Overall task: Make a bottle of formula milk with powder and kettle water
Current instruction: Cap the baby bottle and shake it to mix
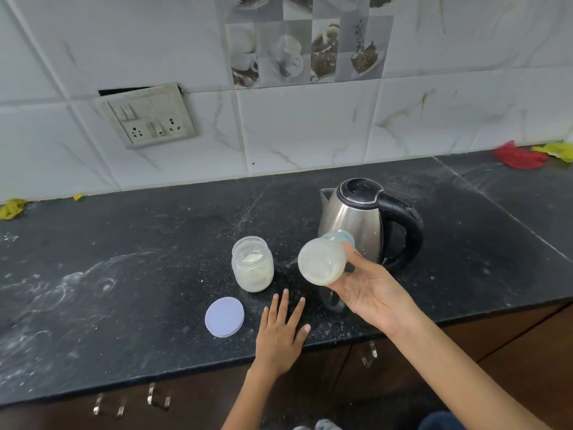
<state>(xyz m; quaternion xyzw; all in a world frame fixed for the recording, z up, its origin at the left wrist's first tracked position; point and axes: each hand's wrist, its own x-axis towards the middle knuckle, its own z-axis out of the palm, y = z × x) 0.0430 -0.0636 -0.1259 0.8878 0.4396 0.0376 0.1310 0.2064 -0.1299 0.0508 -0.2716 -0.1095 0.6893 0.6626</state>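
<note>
My right hand (369, 293) holds a feeding bottle (324, 262) tipped on its side above the counter, base toward me and blue collar toward the kettle, with milky liquid inside. The steel kettle (356, 218) with black lid and handle stands just behind it. An open clear jar (252, 265) holding white powder stands to the bottle's left. Its pale lilac lid (224, 317) lies flat on the counter in front. My left hand (282, 333) rests flat near the counter's front edge, fingers spread, holding nothing.
The dark stone counter (124, 290) is dusted with white powder. A switch and socket plate (148, 119) sits on the tiled wall. Red cloth (519, 156) and yellow cloth (555, 150) lie far right, another yellow cloth (12, 207) far left. Cabinet handles (158, 397) are below.
</note>
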